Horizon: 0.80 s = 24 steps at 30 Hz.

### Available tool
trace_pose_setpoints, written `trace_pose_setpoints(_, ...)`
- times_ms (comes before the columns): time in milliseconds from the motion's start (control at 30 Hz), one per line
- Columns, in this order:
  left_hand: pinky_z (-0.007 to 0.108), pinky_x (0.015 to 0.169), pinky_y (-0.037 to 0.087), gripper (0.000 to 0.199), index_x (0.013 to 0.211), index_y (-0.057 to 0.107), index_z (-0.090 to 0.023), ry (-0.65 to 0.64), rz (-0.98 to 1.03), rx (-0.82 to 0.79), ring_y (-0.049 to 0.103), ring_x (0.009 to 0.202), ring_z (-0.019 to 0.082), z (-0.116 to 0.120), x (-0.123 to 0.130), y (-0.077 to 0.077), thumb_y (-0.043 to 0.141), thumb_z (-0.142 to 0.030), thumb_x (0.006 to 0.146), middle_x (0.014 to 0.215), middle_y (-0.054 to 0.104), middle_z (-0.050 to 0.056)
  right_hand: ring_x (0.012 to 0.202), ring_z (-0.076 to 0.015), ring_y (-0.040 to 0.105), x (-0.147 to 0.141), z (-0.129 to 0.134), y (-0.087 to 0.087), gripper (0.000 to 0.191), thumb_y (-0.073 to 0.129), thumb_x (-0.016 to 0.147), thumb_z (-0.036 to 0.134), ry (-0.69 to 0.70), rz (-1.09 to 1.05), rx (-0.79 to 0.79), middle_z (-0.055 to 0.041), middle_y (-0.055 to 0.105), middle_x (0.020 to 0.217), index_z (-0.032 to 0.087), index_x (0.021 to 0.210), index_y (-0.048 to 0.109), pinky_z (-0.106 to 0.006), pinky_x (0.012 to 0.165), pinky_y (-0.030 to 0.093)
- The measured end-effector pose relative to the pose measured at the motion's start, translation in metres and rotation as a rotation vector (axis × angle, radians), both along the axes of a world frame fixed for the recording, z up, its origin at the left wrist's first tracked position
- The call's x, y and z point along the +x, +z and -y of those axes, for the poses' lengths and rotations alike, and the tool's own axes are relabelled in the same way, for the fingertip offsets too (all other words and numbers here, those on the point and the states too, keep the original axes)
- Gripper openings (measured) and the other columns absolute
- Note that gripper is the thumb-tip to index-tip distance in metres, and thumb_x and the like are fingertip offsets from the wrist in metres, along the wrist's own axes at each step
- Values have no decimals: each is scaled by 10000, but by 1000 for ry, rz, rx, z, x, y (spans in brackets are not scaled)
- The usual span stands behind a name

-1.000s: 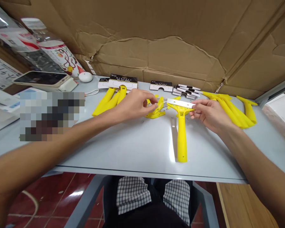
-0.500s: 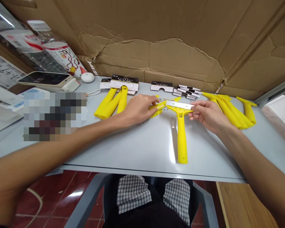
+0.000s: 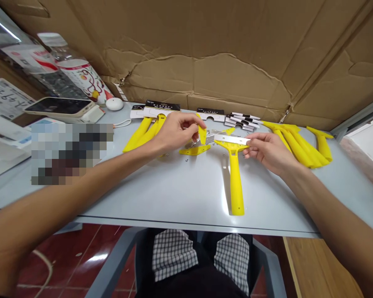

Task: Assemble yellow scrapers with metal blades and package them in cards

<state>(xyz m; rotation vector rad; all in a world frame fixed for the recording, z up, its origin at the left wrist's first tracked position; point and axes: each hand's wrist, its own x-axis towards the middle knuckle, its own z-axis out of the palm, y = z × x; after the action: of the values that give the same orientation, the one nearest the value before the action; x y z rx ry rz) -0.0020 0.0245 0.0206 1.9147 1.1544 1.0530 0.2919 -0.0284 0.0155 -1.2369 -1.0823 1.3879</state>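
Observation:
My left hand (image 3: 182, 131) pinches a small flat yellow plastic plate (image 3: 202, 131), raised above the table and tilted on end. My right hand (image 3: 264, 152) grips the right end of a yellow scraper (image 3: 236, 178), whose handle points toward me. Along the scraper's head lies a metal blade (image 3: 231, 139) with holes in it; my right thumb and fingers hold it there. Another yellow plate (image 3: 195, 150) rests below my left hand, among loose metal blades (image 3: 209, 138) and tiny nuts or screws (image 3: 187, 160).
Yellow scraper handles (image 3: 304, 147) lie at the right, others (image 3: 139, 134) at the left under black-and-white cards (image 3: 161, 108). More cards (image 3: 242, 120) stand by the cardboard wall (image 3: 236, 78). A phone (image 3: 60, 106), a white oval object (image 3: 114, 104) and bottles (image 3: 81, 74) occupy the back left.
My left hand has lifted a yellow plate from the loose parts and moved slightly left and up. My right hand still holds the blade on the scraper, with little movement.

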Motion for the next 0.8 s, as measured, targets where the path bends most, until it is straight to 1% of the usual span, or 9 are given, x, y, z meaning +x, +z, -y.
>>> trace_pose_setpoints(67,340,753,625,189,872,814,-189,-34,47,-38,745,774,198,4,3,-1,633,-236,840,866,788,65,655,-165,723,-1,0,0,185,922,717,147,1,4,0,-90,770,831,158,845,789,-298,647,668)
trace_pose_setpoints(133,368,838,654,206,958,824,-178,-54,69,-53,763,837,208,7,4,-1,664,-264,861,975,812,82,660,-171,730,-1,1,0,186,909,721,129,-2,9,-7,-97,775,837,157,854,783,-298,646,670)
trace_pose_setpoints(267,378,876,669,355,1184,814,-178,-132,92,-26,767,922,210,11,5,-4,769,-256,841,1224,796,108,645,-170,733,-2,1,-1,164,868,740,83,-8,1,-16,-109,785,848,151,858,776,-290,625,668)
trace_pose_setpoints(367,368,894,664,345,1215,806,-188,-215,108,-2,762,983,203,10,4,-7,745,-241,880,1345,758,116,629,-166,732,-4,1,-1,146,841,757,61,-17,-4,-15,-109,785,840,140,863,780,-283,612,666)
trace_pose_setpoints(467,342,854,656,359,1267,787,-208,-290,73,45,756,955,179,10,3,-9,691,-217,921,1356,747,110,619,-159,729,-6,2,-1,139,827,769,51,-23,0,-27,-104,784,832,140,863,776,-278,612,665)
trace_pose_setpoints(567,319,788,646,421,1335,737,-213,-304,69,74,754,924,175,10,5,-12,707,-210,915,1258,770,100,617,-158,729,-6,3,-1,129,814,775,50,-17,-2,-21,-95,779,828,139,861,776,-277,613,663)
trace_pose_setpoints(633,328,809,648,371,1273,740,-192,-279,84,77,758,919,181,11,8,-14,739,-220,903,1172,790,94,622,-161,731,-7,3,0,119,805,782,55,-7,-3,-17,-96,777,830,137,863,777,-279,618,661)
trace_pose_setpoints(733,349,885,644,203,1089,774,-173,-239,107,81,767,922,183,12,14,-18,765,-240,898,1085,817,90,642,-169,738,-8,5,1,120,799,795,59,5,5,-28,-98,783,850,152,868,778,-284,632,662)
trace_pose_setpoints(800,342,869,636,150,1019,791,-174,-225,123,91,764,893,177,13,18,-20,776,-251,890,1028,828,81,647,-170,742,-9,6,1,127,798,802,57,-1,8,-38,-93,787,855,168,859,776,-288,640,665)
